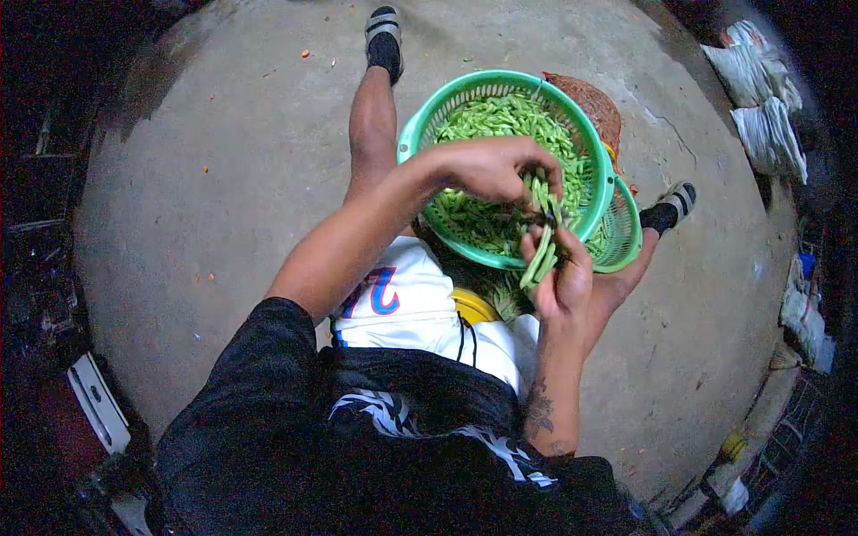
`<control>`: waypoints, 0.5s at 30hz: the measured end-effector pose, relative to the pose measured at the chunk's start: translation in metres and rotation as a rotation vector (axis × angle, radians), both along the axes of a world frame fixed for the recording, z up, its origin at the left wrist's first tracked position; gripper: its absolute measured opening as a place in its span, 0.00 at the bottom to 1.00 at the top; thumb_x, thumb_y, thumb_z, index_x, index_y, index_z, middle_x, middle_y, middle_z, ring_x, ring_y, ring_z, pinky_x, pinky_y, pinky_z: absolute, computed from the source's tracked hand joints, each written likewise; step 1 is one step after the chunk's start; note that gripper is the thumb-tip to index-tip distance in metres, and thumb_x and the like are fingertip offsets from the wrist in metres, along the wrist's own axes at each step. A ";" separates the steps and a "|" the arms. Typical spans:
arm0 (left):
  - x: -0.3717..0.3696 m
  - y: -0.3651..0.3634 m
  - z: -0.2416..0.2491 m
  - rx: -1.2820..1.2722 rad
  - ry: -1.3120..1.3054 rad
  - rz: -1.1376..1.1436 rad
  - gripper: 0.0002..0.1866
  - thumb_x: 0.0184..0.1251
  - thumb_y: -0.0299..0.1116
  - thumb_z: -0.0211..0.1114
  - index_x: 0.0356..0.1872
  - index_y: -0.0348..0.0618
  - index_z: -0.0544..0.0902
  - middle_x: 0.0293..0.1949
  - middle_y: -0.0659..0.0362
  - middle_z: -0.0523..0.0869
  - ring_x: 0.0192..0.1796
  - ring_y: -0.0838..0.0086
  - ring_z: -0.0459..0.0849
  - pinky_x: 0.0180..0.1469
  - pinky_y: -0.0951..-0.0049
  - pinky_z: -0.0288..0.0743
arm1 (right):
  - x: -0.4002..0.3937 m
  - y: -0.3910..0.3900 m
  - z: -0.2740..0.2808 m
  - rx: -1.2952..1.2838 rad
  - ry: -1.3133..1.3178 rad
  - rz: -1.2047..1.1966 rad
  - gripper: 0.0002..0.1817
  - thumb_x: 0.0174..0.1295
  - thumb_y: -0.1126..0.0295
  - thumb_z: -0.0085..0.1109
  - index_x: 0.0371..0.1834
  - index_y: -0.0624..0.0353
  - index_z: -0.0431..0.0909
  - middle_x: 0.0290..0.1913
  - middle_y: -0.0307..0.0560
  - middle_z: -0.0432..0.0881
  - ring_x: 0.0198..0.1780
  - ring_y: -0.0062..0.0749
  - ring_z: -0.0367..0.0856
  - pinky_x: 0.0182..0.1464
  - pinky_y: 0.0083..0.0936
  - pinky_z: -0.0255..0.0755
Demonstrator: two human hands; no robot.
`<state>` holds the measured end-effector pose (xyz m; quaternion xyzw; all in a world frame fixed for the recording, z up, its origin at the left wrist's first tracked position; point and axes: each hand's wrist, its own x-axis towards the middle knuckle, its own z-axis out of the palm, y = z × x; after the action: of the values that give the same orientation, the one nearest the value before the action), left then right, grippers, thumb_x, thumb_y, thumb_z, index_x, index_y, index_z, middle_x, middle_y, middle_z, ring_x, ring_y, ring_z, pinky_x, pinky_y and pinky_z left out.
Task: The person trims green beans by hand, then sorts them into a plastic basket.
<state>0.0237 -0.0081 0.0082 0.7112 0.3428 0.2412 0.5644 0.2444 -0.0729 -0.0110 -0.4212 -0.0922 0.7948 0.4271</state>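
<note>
A bunch of long green beans (542, 261) stands between my two hands above a green plastic basket (413, 134). My right hand (569, 277) is closed around the lower part of the bunch. Reaching over the basket, my left hand (496, 170) has its fingers curled round the upper ends of the beans. A small dark thing shows between the hands by the beans; I cannot make out what it is. Many short cut green bean pieces (509, 121) fill the basket.
A second green basket (633, 241) sits under the first on its right. Behind them lies a reddish mesh bag (590, 103). Something yellow (475, 306) is between my legs, with whole beans beside it. White sacks (760, 98) lie at the right edge.
</note>
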 end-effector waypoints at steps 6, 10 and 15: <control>-0.014 0.009 -0.010 0.141 0.047 0.148 0.20 0.58 0.28 0.74 0.53 0.39 0.85 0.48 0.56 0.89 0.53 0.71 0.84 0.58 0.69 0.77 | 0.017 -0.018 0.020 0.017 -0.015 0.239 0.17 0.77 0.59 0.56 0.55 0.62 0.80 0.36 0.36 0.83 0.23 0.16 0.69 0.22 0.15 0.61; -0.002 0.000 0.002 0.026 0.145 0.125 0.20 0.57 0.28 0.75 0.53 0.39 0.85 0.47 0.57 0.89 0.53 0.73 0.84 0.57 0.70 0.77 | 0.019 -0.020 0.022 0.015 -0.055 0.190 0.17 0.75 0.60 0.60 0.54 0.63 0.81 0.35 0.34 0.82 0.18 0.10 0.58 0.20 0.12 0.52; -0.016 0.019 -0.014 0.099 0.025 0.097 0.20 0.56 0.25 0.73 0.52 0.39 0.85 0.44 0.59 0.88 0.48 0.76 0.84 0.54 0.72 0.77 | 0.029 -0.023 0.021 0.042 -0.024 0.182 0.17 0.75 0.62 0.60 0.56 0.64 0.80 0.35 0.34 0.82 0.18 0.08 0.57 0.20 0.11 0.52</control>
<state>0.0073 0.0113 -0.0053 0.7237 0.3717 0.2758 0.5119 0.2732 -0.0962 0.0100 -0.4115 -0.1516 0.8232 0.3606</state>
